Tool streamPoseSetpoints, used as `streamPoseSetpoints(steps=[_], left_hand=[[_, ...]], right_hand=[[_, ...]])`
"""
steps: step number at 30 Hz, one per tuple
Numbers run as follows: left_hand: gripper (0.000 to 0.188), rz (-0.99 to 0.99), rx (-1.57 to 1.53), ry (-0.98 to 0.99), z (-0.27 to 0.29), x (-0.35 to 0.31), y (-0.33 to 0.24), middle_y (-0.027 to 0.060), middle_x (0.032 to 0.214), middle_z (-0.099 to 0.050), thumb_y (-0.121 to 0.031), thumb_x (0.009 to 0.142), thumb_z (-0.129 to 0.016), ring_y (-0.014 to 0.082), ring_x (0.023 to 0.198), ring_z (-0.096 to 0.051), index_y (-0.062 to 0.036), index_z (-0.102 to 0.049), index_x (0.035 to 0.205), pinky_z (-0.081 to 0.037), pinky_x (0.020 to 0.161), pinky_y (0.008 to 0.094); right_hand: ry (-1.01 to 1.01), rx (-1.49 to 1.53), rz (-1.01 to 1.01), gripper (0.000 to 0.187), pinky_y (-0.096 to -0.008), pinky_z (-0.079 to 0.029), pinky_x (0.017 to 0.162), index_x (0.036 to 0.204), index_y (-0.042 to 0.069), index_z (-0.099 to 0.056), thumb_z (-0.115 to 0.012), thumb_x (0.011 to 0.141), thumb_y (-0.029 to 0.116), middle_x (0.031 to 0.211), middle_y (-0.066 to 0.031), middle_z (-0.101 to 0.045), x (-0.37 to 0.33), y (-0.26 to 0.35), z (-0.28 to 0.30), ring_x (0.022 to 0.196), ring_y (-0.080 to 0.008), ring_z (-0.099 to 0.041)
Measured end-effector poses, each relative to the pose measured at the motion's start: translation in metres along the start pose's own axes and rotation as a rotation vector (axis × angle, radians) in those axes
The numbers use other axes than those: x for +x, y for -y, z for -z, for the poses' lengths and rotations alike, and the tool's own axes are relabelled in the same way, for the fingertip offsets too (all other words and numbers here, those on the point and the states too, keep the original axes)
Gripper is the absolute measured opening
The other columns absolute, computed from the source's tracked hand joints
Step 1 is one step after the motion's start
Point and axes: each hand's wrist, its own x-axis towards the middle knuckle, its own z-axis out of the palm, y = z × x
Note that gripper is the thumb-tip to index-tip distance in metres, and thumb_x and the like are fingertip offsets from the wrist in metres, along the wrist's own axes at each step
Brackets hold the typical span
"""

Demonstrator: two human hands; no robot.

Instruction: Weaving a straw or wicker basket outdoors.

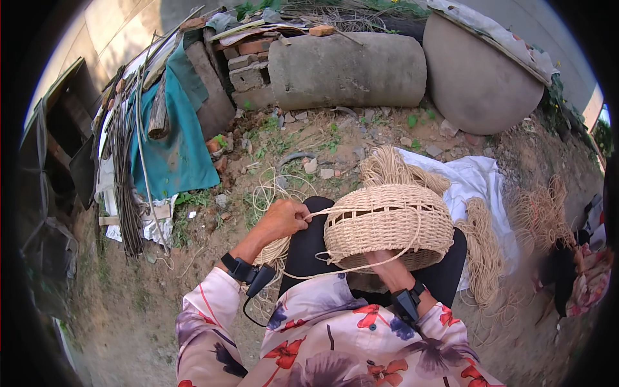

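Note:
A pale woven basket [390,222] rests on its side across my lap, with a band of open gaps in its upper wall and its mouth toward me. My left hand [284,219] is beside its left edge, fingers pinched on a strand of cord drawn out from the basket wall. My right hand [389,269] reaches into the mouth; its fingers are hidden inside. A long loop of the cord [322,276] hangs across my lap and curves up over the basket's front. Dark trousers [303,248] lie beneath the basket.
Bundles of pale cord [482,251] lie on and beside a white cloth [480,177] at the right. Looser cord [274,193] is on the ground at the left. Another person [583,274] is at the far right. A concrete cylinder [348,71] and teal cloth [174,129] stand beyond.

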Motion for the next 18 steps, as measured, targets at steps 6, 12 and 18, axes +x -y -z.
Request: streamPoseSetpoints(steps=[6, 12, 18], left_hand=[[0.019, 0.015, -0.807, -0.056, 0.004, -0.009, -0.027, 0.0052, 0.089, -0.069, -0.01, 0.09, -0.07, 0.0109, 0.078, -0.066, 0.0011, -0.067, 0.105, -0.056, 0.069, 0.0253], [0.011, -0.279, -0.368, -0.248, -0.007, -0.009, -0.064, 0.0059, 0.081, -0.068, -0.002, 0.086, -0.068, 0.014, 0.076, -0.067, 0.0, -0.069, 0.097, -0.053, 0.065, 0.0282], [0.01, -0.537, -0.11, -0.407, -0.005, -0.008, -0.076, 0.0132, 0.08, -0.067, 0.0, 0.081, -0.066, 0.03, 0.074, -0.067, -0.0003, -0.068, 0.091, -0.052, 0.065, 0.0361]], right_hand=[[0.009, 0.0, 0.025, 0.046, -0.0385, -0.047, 0.104, 0.136, 0.007, -0.046, -0.057, 0.099, 0.033, 0.13, -0.0086, -0.054, 0.007, -0.004, -0.002, 0.12, -0.0215, -0.054], [0.025, -0.007, 0.052, 0.046, -0.0382, -0.047, 0.104, 0.135, 0.006, -0.047, -0.057, 0.099, 0.032, 0.13, -0.0086, -0.054, 0.009, -0.004, -0.002, 0.119, -0.0214, -0.055], [0.045, -0.011, 0.089, 0.046, -0.0379, -0.047, 0.104, 0.135, 0.006, -0.047, -0.058, 0.099, 0.032, 0.129, -0.0086, -0.055, 0.012, -0.005, 0.002, 0.119, -0.0213, -0.055]])
